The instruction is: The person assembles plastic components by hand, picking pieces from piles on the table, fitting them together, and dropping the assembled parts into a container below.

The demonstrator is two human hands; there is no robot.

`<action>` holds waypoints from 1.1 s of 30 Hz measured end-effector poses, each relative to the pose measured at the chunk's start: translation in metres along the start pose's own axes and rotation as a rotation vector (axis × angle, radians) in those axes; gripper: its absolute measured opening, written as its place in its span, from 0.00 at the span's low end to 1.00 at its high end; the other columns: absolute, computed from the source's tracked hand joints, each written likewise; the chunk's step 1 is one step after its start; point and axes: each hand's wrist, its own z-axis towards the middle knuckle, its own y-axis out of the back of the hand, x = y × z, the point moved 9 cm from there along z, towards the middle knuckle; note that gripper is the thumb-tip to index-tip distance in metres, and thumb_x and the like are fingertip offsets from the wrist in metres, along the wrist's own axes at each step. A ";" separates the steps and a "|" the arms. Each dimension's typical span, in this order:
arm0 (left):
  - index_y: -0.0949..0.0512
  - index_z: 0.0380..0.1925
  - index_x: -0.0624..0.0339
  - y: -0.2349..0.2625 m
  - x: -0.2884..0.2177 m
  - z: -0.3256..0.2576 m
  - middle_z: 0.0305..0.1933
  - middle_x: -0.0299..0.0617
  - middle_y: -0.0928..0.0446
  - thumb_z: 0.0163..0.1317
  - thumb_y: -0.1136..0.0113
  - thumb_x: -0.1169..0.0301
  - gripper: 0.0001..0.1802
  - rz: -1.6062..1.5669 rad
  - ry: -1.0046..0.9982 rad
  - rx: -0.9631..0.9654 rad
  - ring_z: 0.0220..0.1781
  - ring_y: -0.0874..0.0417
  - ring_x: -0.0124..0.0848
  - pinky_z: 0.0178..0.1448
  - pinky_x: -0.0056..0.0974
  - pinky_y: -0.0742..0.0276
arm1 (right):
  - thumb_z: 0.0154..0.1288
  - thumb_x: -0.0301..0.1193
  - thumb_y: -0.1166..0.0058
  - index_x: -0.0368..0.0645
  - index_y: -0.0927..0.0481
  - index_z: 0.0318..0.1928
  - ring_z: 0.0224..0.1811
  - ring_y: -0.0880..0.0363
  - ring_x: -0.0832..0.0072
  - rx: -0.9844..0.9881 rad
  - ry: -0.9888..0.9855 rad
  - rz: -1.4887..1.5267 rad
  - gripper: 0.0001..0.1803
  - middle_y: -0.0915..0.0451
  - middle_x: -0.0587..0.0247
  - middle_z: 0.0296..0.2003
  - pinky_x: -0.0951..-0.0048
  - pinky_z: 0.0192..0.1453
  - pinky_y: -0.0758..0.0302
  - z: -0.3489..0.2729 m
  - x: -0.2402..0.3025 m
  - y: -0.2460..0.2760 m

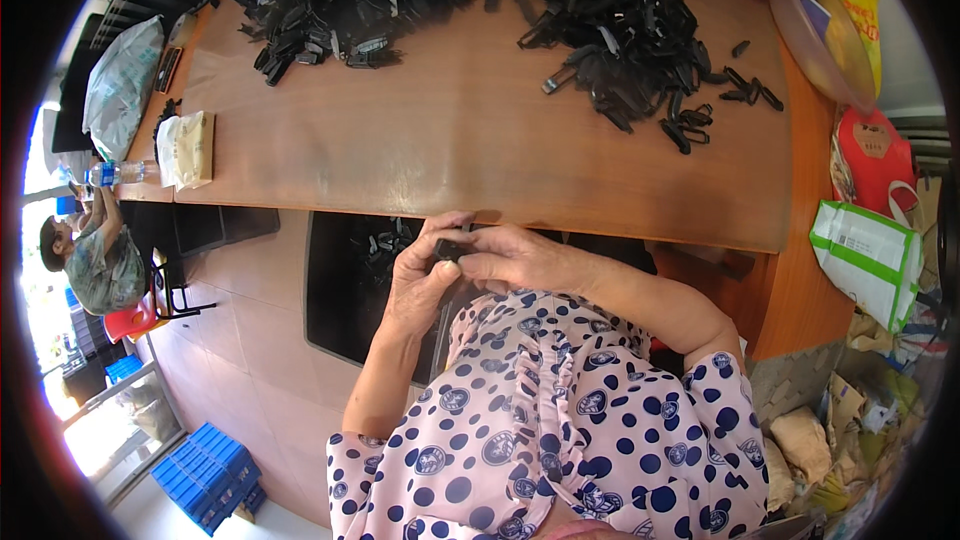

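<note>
One brown table point(400, 140) is stretching out ahead of me, a left heap point(340, 0) and a right heap point(635, 35) of black parts lying toward its far side. Below its near edge, a black tray point(330, 305) is holding more parts. Near that edge my right hand point(520, 258) and left hand point(412, 285) are meeting, both gripping narrowly a small black piece point(447, 250), which is sitting between my thumbs and fingertips.

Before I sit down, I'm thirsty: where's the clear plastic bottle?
In the head view, the bottle is at far left, near the pale packet on the table.
</note>
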 end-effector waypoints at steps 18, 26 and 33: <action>0.18 0.38 0.62 0.056 0.013 -0.025 0.52 0.45 0.27 0.54 0.31 0.56 0.21 0.102 0.104 -0.067 0.49 0.24 0.32 0.48 0.34 0.26 | 0.65 0.40 0.44 0.37 0.26 0.53 0.35 0.20 0.66 0.166 -0.121 -0.516 0.22 0.20 0.55 0.33 0.68 0.43 0.26 0.020 -0.016 -0.010; 0.22 0.41 0.65 0.084 -0.126 0.038 0.34 0.47 0.25 0.51 0.37 0.76 0.15 1.299 -0.288 -0.365 0.36 0.21 0.38 0.42 0.36 0.25 | 0.55 0.22 0.44 0.39 0.23 0.42 0.45 0.26 0.63 -0.598 0.314 -1.630 0.12 0.27 0.59 0.42 0.66 0.45 0.24 -0.002 0.125 0.102; 0.22 0.45 0.55 0.079 -0.133 0.175 0.47 0.41 0.26 0.55 0.38 0.73 0.15 1.752 -0.547 -0.309 0.44 0.21 0.43 0.43 0.44 0.24 | 0.47 0.21 0.45 0.39 0.23 0.35 0.43 0.27 0.67 -0.430 0.416 -2.015 0.11 0.28 0.61 0.36 0.72 0.40 0.25 0.017 0.136 0.119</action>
